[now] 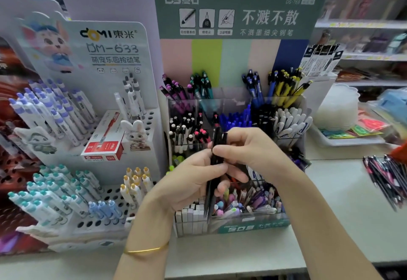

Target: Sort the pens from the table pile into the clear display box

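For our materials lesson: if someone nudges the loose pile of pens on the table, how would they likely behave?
The pile of pens would probably scatter and roll, since the slim barrels lie loose, fanned out on the smooth table. Each pen likely stays stiff: all look straight, none bent.

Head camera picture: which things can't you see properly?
1. Black pens, head view: how many is unclear; fingers of the left hand and right hand cover them.
2. Pen pile, head view: blurred and cut off by the right edge.
3. Clear display box, head view: middle compartments hidden behind both hands.
4. Back shelves, head view: goods too blurred.
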Demonstrator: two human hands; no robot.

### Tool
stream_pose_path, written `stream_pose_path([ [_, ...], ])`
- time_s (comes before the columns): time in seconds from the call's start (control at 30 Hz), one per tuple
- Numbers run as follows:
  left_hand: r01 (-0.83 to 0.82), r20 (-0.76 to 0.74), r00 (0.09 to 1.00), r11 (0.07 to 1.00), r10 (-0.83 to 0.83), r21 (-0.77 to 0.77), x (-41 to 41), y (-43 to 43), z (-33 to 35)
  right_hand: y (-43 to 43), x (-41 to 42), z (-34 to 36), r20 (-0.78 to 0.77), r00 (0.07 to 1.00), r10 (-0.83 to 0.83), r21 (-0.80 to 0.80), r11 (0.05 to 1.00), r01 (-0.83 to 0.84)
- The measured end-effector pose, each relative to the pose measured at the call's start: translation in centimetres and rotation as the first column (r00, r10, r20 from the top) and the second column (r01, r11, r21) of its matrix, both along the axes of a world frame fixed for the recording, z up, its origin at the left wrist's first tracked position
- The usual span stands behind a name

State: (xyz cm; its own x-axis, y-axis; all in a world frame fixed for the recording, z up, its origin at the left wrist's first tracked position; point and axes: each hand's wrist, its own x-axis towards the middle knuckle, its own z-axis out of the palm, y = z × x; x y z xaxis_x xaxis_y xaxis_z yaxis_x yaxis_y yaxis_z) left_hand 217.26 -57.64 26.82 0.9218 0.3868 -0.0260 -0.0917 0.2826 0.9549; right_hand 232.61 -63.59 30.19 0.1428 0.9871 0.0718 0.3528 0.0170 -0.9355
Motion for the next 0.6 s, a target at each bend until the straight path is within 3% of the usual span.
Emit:
stream_pose_path([
  [0.17, 0.032, -0.154, 0.988, 0.994, -0.016, 0.103, 1.6, -0.9, -0.8, -1.8, 1.2, -1.8, -0.240, 0.964, -0.110, -0.012, 0.994, 0.111],
  [0.27, 0.089, -0.192, 0.979, 0.991, -0.069, 0.097, 2.6, -1.5, -0.9, -2.9, 1.7, -2.1, -0.220, 0.965, -0.143, -0.047, 0.990, 0.136],
  [0.37, -0.010, -0.253, 0.967, 0.993, 0.040, 0.119, 3.9, -1.9, -1.1, -3.7, 2.6, -1.8, -0.235, 0.941, -0.245, 0.038, 0.965, 0.261],
  [0.43, -0.129, -0.318, 0.931, 0.976, 0.180, 0.175, 4.6, -1.6, -1.2, -4.1, 4.1, -1.0, -0.251, 0.870, -0.425, 0.178, 0.863, 0.473],
  [0.5, -0.224, -0.358, 0.887, 0.950, 0.292, 0.218, 5.2, -1.3, -1.1, -4.3, 6.0, 0.2, -0.213, 0.773, -0.597, 0.329, 0.701, 0.633],
  [0.6, -0.323, -0.348, 0.865, 0.932, 0.361, 0.166, 5.9, -1.1, -1.0, -3.4, 8.0, 1.2, -0.082, 0.713, -0.696, 0.466, 0.606, 0.645],
])
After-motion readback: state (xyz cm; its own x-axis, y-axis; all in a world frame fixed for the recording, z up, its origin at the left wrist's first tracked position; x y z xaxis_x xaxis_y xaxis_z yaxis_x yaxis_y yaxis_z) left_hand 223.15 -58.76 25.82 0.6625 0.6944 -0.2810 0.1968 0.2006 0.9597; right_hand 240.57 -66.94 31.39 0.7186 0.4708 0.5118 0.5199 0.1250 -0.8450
